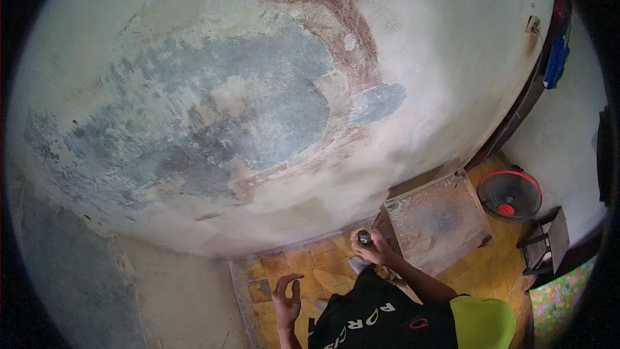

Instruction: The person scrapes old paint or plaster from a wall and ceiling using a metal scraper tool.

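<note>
My right hand (381, 253) is closed around a dark, round-ended object (365, 238), perhaps a tool's handle; the rest of it is hidden by the hand and the angle. Lower and to the left, my left hand (286, 302) is raised over the floor with thumb and fingers apart, curved and holding nothing. Ahead of both hands rises a pale wall (439, 45) with a large rough grey patch (278, 103), ringed partly by brown scraped areas. Neither hand touches the wall.
A low, dusty wooden table (413, 220) stands close to my right hand, against the wall. Beyond it are a black fan with a red rim (510, 195) and a dark wooden stool (546, 245). Yellow tiles (316, 264) cover the floor. A wall socket (533, 24) is at far right.
</note>
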A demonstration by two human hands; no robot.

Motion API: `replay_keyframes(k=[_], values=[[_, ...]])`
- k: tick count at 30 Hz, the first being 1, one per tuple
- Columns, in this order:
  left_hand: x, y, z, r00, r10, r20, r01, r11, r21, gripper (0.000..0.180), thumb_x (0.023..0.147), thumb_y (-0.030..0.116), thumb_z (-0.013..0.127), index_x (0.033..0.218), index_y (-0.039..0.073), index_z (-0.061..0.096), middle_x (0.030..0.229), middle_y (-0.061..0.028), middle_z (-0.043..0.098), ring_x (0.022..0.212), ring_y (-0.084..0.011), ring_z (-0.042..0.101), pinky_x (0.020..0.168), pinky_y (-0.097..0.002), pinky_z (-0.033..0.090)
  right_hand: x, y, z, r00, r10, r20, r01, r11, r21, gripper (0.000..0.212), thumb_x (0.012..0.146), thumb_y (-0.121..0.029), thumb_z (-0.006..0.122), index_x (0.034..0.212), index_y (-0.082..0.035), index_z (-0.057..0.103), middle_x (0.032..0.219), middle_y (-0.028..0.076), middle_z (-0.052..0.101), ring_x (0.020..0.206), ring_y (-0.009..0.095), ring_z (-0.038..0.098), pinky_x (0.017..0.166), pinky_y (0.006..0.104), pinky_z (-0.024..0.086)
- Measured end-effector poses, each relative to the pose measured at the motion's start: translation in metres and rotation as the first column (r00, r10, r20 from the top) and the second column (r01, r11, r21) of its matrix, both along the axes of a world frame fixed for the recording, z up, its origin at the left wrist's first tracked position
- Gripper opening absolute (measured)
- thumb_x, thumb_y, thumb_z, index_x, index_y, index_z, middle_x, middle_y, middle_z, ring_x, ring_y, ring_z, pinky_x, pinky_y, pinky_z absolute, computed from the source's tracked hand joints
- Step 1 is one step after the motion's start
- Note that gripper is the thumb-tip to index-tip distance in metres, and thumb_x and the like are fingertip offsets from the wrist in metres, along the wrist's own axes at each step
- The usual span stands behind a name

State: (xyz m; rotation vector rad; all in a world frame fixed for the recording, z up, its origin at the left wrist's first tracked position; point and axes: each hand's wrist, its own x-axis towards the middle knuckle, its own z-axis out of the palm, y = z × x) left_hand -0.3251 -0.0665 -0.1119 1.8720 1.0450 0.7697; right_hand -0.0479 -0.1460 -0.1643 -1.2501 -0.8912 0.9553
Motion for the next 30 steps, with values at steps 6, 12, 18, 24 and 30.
replay_keyframes(k=[6,12,18,24,30], values=[[0.002,0.004,-0.003,0.995,-0.089,0.048,0.087,0.995,0.043,0.015,0.09,-0.001,0.059,0.1,0.004,0.069,0.098,-0.0139,0.07,0.096,-0.0306,0.067,0.084,-0.0396,0.051,0.046,0.009,0.047,0.856,-0.034,0.516,-0.049,0.988,0.147,0.032,0.083,-0.003,0.073,0.063,-0.007,0.049,0.063,-0.003,0.051,0.059,0.008,0.047,0.055,0.0267,0.037],[0.022,-0.004,0.012,0.998,-0.065,0.027,0.064,0.998,0.024,0.014,0.089,-0.002,0.059,0.098,0.005,0.069,0.1,-0.014,0.069,0.097,-0.031,0.066,0.084,-0.04,0.051,0.097,0.059,0.172,0.857,-0.333,0.393,-0.017,0.745,0.667,0.04,0.081,-0.004,0.067,0.051,-0.004,0.041,0.049,0.004,0.043,0.042,0.014,0.041,0.042,0.0299,0.031],[0.038,-0.013,0.002,0.989,0.126,-0.082,-0.119,0.99,0.077,0.016,0.088,-0.002,0.06,0.1,0.005,0.068,0.101,-0.0144,0.068,0.096,-0.0302,0.065,0.081,-0.04,0.052,0.118,0.111,0.198,0.795,-0.475,0.377,-0.192,0.392,0.9,0.035,0.076,0.006,0.055,0.049,-0.003,0.034,0.047,0.005,0.038,0.037,0.02,0.038,0.039,0.031,0.031],[0.054,-0.027,-0.015,0.952,0.291,-0.089,-0.299,0.951,-0.083,0.011,0.097,0.004,0.056,0.103,0.004,0.065,0.103,-0.0124,0.067,0.097,-0.0242,0.065,0.08,-0.0367,0.053,0.115,0.092,0.204,0.839,-0.378,0.392,-0.265,0.346,0.9,0.04,0.087,-0.005,0.055,0.054,-0.004,0.033,0.05,0.005,0.041,0.038,0.019,0.043,0.039,0.029,0.039],[0.083,-0.029,-0.023,0.953,0.302,-0.032,-0.304,0.95,-0.072,0.011,0.097,0.006,0.057,0.103,0.004,0.066,0.103,-0.0124,0.068,0.1,-0.0234,0.065,0.081,-0.0361,0.053,0.146,0.112,0.201,0.769,-0.388,0.507,-0.347,0.413,0.842,0.037,0.078,0.002,0.056,0.05,-0.004,0.032,0.05,0.005,0.04,0.039,0.019,0.043,0.039,0.0298,0.038]])
